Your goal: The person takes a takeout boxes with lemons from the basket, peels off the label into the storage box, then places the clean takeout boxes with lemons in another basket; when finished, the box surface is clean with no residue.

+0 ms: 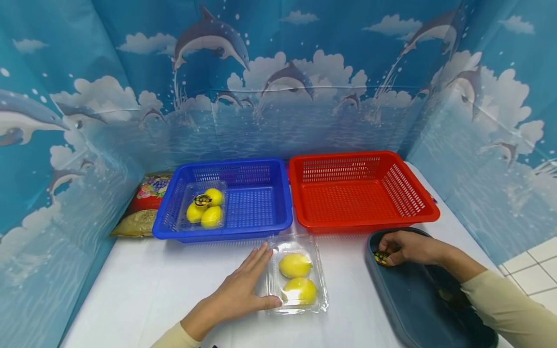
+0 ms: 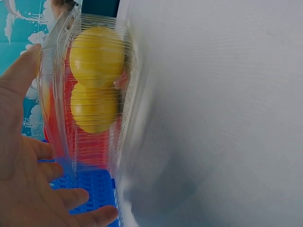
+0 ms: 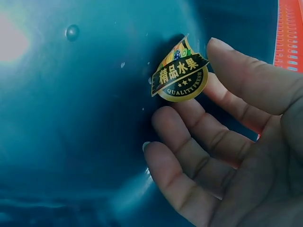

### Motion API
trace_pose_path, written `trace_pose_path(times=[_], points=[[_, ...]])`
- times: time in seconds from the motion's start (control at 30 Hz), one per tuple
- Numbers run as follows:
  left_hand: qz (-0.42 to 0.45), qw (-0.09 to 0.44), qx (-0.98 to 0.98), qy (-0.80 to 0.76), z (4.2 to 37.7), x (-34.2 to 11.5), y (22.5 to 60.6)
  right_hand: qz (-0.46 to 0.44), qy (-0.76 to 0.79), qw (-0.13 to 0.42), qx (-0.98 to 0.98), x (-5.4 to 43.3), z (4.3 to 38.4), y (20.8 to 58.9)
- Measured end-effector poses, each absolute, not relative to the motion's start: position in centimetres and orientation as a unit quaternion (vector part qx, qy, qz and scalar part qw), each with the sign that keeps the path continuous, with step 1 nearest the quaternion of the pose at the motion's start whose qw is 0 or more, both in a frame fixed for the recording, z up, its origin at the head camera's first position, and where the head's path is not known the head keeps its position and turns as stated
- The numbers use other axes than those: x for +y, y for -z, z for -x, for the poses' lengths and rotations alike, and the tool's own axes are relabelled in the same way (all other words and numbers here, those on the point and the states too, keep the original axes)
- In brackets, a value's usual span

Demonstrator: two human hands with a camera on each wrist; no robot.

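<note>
A clear plastic clamshell box (image 1: 319, 285) stands on the white table with two lemons (image 1: 295, 266) inside. Along its left side lies my left hand (image 1: 243, 285), fingers extended, with the thumb at the near corner. In the left wrist view the lemons (image 2: 97, 56) show through the ribbed wall of the box. Over at the right, my right hand (image 1: 413, 249) reaches into the dark tray (image 1: 385, 295). Between its thumb and fingers it pinches a black and gold fruit sticker (image 3: 180, 73), whose printed face shows in the right wrist view.
Behind the box stand a blue basket (image 1: 261, 232) and a red basket (image 1: 370, 224), side by side. Inside the blue one sits another clear box with several lemons (image 1: 212, 216), bearing a similar sticker (image 1: 202, 201). A red and gold bag (image 1: 145, 205) leans at the far left.
</note>
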State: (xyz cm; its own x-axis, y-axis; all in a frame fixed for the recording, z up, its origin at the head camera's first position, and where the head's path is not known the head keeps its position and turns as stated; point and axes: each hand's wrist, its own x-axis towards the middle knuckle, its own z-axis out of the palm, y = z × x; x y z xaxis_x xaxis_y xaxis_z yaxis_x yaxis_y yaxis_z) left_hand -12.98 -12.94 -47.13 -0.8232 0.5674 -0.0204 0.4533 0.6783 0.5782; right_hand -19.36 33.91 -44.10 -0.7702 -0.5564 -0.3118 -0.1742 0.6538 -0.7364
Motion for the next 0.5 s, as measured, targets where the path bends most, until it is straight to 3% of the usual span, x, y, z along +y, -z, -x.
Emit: trace_pose_path(times=[0.5], points=[[-0.284,0.101,0.911,-0.281,13.01,-12.98,47.02,0.22,0.308,0.221,0.899,33.5,18.81,44.13]])
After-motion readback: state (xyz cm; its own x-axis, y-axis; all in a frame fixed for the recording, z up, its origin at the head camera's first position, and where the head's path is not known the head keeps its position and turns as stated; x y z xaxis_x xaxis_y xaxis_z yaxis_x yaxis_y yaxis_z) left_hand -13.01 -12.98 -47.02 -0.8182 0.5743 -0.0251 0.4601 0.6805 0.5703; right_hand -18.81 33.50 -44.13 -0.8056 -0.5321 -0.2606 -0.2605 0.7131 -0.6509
